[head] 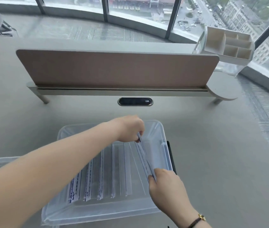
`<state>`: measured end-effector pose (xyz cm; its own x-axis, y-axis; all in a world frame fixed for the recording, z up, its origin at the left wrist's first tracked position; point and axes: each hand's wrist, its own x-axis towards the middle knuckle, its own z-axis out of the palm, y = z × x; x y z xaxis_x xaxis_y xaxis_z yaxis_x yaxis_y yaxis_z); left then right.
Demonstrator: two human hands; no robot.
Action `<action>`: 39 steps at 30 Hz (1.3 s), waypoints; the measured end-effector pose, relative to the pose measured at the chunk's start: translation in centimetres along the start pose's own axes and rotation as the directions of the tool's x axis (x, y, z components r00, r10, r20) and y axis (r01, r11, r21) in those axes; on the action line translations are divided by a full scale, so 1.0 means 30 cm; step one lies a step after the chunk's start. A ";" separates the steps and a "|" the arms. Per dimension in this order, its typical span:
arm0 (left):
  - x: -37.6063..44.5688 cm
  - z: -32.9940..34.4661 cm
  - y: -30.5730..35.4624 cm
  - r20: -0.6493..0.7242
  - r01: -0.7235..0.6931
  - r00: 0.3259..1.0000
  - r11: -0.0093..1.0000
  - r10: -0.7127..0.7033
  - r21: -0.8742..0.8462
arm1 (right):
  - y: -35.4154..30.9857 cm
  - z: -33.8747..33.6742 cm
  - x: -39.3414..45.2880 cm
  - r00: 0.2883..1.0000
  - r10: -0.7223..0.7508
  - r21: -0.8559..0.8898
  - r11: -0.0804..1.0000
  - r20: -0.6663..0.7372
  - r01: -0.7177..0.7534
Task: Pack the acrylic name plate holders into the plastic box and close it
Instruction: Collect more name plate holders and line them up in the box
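Both hands (148, 157) grip one holder (144, 157) above box (155, 129).

I see soft, even daylight from the windows (140, 7) across the top of the frame, cool and overcast. The worktop (212, 145) is bright with only faint shadows. The wide lens bows straight lines, strongly at the upper corners. The left hand (128, 129) is slightly motion-blurred, and the clear plastic box (97, 213) shows pale, milky reflections along its rim.
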<state>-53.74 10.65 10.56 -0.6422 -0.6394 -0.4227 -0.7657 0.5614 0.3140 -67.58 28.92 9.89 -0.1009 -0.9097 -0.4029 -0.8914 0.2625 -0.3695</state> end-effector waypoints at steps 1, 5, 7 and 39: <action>0.012 0.024 -0.004 0.001 -0.003 1.000 1.000 0.003 -0.004 | 0.002 0.027 0.006 1.000 0.017 0.006 1.000 0.017 -0.017; 0.064 0.129 -0.032 0.048 0.010 0.999 0.999 -0.011 0.032 | 0.002 0.126 0.039 0.993 0.078 0.046 0.996 0.089 -0.083; 0.087 0.170 -0.048 0.053 0.027 0.998 0.999 -0.029 0.037 | -0.002 0.157 0.063 0.987 0.113 0.050 0.992 0.111 -0.119; -0.075 0.162 -0.243 -0.623 0.089 0.757 0.977 -0.194 -0.195 | 0.073 0.253 0.232 0.885 0.153 0.704 0.552 0.440 -0.446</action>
<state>-46.53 10.56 5.10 -0.3611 -0.9206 0.1490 -0.8119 0.3889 0.4354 -66.88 25.62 -0.08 -0.0314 -0.6227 -0.7818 -0.1359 0.7776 -0.6139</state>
